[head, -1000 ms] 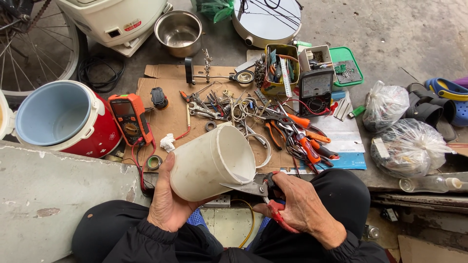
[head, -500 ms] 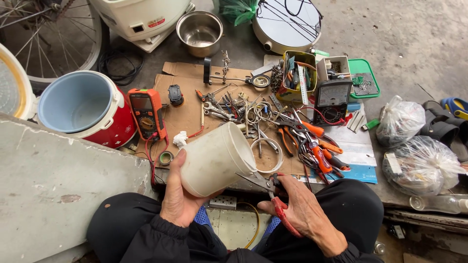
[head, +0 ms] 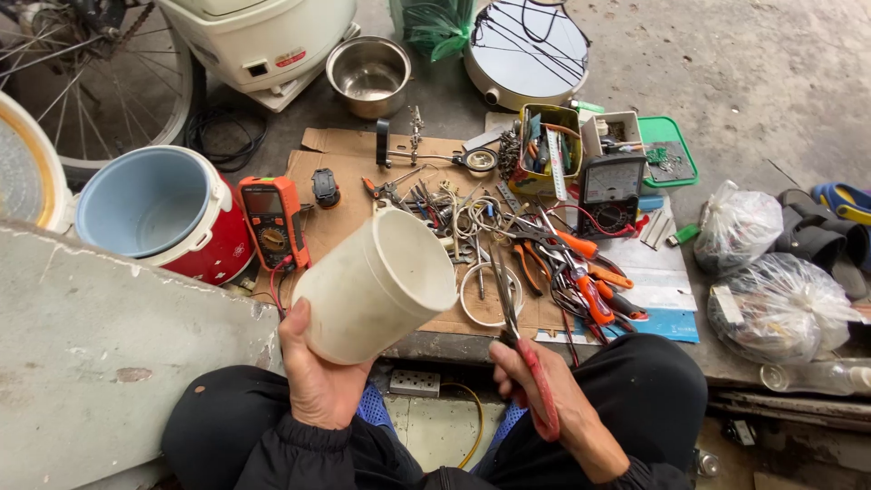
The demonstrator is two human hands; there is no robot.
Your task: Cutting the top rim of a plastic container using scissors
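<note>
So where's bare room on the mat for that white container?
Bare cardboard lies between the orange multimeter and the tool pile, below the small black part. Rightward it is crowded with pliers and wires.

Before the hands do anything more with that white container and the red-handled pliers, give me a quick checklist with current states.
1. Left hand has a firm hold on the white plastic container: ok, palm and thumb wrap its base.
2. Right hand grips the red-handled long-nose pliers: ok.
3. Pliers tips clear of the container: ok, they point away beside it.
4. Container interior empty: cannot tell, the opening faces away.
5. Pliers jaws open or closed: cannot tell.
</note>
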